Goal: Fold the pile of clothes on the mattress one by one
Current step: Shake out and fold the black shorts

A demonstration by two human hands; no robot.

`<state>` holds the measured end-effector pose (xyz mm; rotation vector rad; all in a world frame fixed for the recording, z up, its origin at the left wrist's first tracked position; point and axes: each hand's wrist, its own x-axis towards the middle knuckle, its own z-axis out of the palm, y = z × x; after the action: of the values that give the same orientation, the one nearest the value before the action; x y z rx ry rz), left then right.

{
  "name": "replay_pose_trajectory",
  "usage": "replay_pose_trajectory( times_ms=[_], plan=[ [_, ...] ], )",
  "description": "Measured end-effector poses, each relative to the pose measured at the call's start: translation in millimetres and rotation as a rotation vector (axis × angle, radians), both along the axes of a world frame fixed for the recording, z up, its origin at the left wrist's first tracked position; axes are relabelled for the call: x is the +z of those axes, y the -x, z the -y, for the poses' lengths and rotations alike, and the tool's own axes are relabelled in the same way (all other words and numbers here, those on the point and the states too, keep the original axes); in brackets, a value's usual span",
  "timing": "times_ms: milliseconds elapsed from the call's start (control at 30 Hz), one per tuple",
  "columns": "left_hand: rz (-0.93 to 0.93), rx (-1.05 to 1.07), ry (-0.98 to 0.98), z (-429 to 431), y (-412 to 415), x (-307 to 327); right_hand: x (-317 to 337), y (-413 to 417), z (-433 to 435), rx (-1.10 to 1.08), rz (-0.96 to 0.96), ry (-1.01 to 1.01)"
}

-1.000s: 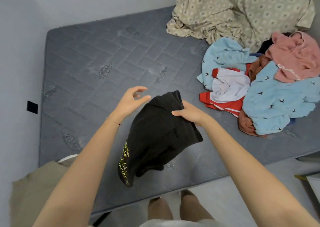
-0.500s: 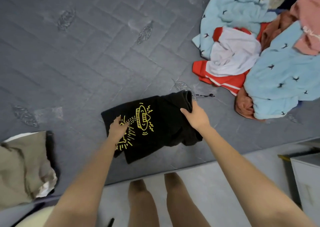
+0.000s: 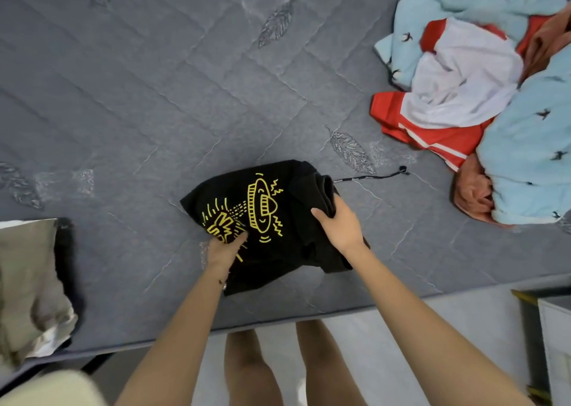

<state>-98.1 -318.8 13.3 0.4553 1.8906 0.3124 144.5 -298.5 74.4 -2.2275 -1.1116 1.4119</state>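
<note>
A black printed garment [image 3: 287, 220] lay bunched near the mattress's [image 3: 154, 96] front edge, the left hand [image 3: 224, 248] pinching its printed end and the right hand [image 3: 338, 224] clamped round its rolled waistband, apparently to pull it flat for folding.

A pale floor [image 3: 448, 322] shows along the bottom. A white cabinet [image 3: 556, 343] stands at its right edge, just beside a dark, yellow-tipped bar [image 3: 525, 294].

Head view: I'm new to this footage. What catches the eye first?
A black garment with yellow print lies near the front edge of the mattress, gripped by both hands: left hand on the print, right hand on its bunched end. A colourful pile sits at right.
</note>
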Motion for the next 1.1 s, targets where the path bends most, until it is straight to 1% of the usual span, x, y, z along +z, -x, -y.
replay_pose_trajectory(
  times_ms=[67,133,200,300,400,467,533,567,633,733,800,867,900,1000,1100],
  plan=[
    [0.058,0.006,-0.034,-3,-10,5,3,4,-2,-0.006,-0.005,-0.048],
    [0.085,0.035,-0.154,-11,-13,15,11,7,-6,-0.058,-0.018,-0.119],
    [0.110,0.079,-0.301,-21,-5,29,23,10,-13,-0.148,-0.081,-0.190],
    [0.072,0.147,-0.466,-43,18,52,44,16,-27,-0.318,-0.212,-0.286],
    [-0.013,0.306,-0.609,-66,47,74,62,21,-40,-0.456,-0.353,-0.383],
    [-0.007,0.449,-0.651,-79,70,82,67,22,-45,-0.485,-0.391,-0.399],
    [0.008,0.511,-0.631,-86,96,83,65,22,-49,-0.483,-0.381,-0.385],
    [0.012,0.494,-0.597,-88,108,81,61,22,-51,-0.460,-0.336,-0.378],
    [-0.005,0.370,-0.501,-87,122,70,50,20,-54,-0.374,-0.154,-0.341],
    [-0.109,0.129,-0.371,-78,126,52,26,14,-55,-0.222,0.166,-0.173],
    [-0.150,0.052,-0.360,-73,128,42,13,17,-51,-0.075,0.287,-0.093],
    [-0.180,0.046,-0.371,-70,131,36,3,28,-47,0.113,0.409,-0.101],
    [-0.196,0.060,-0.378,-69,132,34,-1,36,-46,0.181,0.438,-0.117],
    [-0.255,0.048,-0.427,-71,136,34,-10,62,-46,0.299,0.423,-0.117],
    [-0.239,0.093,-0.469,-75,146,37,-16,87,-52,0.377,0.401,-0.114]
  ],
)
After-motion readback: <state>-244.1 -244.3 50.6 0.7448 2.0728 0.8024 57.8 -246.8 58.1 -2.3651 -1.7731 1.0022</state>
